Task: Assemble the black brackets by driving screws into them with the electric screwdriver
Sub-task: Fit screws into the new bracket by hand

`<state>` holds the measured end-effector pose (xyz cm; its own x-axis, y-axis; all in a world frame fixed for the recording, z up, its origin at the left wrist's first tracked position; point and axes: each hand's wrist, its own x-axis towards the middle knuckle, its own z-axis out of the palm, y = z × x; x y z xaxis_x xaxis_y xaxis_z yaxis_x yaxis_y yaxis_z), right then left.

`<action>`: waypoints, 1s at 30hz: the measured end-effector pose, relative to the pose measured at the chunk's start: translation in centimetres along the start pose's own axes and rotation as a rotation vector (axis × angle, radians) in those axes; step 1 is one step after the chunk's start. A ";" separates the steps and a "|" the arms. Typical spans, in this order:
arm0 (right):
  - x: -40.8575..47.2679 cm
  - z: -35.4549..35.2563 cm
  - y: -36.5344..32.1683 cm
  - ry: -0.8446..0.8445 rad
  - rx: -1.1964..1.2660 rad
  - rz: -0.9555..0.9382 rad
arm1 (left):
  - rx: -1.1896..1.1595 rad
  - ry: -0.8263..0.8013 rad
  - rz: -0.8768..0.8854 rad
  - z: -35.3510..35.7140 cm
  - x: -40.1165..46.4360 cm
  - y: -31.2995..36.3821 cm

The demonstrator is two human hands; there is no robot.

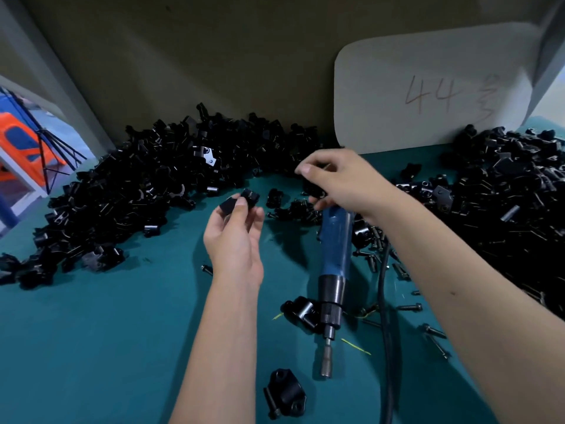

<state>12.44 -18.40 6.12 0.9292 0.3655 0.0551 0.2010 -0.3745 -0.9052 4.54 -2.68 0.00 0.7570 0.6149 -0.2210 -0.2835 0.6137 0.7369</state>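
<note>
**Gathering parts, no driving yet**

Left hand [235, 237] pinching a black bracket [241, 201] above the table [107, 332]. Right hand [333, 182] curled; its grip's contents unclear. Electric screwdriver [333, 270] lying idle. Next, probably: mate pieces, seat screw, lift driver.

Counter [91, 347] is carrying everything. Large bracket pile [137, 191] is lying at rear left against the back wall [214, 56]; second bracket pile [513, 215] is sitting at right. Card [428, 93] is leaning on the wall behind, between the piles. Electric screwdriver [334, 264] is lying centre, tip pointing toward the viewer, cable [383, 332] running just right of it. One bracket [301, 313] is touching its left side; another bracket with screw [284, 396] is lying nearer, front. Loose screws [409, 307] are lying scattered right of the cable. Left hand [235, 237] is hovering left of the screwdriver, right hand [336, 182] behind it.
</note>
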 end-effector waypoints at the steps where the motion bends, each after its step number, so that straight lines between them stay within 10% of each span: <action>1: 0.7 0.7 0.0 0.007 -0.049 0.002 | -0.029 0.019 -0.009 -0.1 0.0 0.1; 12: 2.8 3.9 0.4 -0.198 -0.946 -0.153 | -0.074 -0.108 -0.150 0.2 0.4 -0.1; 17: 1.3 4.1 1.1 -0.044 -1.084 -0.217 | -0.037 -0.201 -0.148 0.3 0.1 0.0; 22: -1.3 2.0 0.8 0.235 -0.377 -0.195 | 0.036 -0.292 -0.107 0.6 -0.8 -0.1; 26: -4.0 -0.4 1.0 0.036 0.482 -0.052 | 0.075 -0.384 -0.092 0.6 -1.7 -0.4; 30: -5.1 -1.5 2.1 -0.063 0.685 -0.026 | 0.155 -0.429 -0.060 1.0 -2.1 -1.1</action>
<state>8.59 -22.32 4.54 0.9029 0.4234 0.0747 -0.0375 0.2506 -0.9674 3.85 -5.14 0.27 0.9541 0.2994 -0.0056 -0.1648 0.5406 0.8250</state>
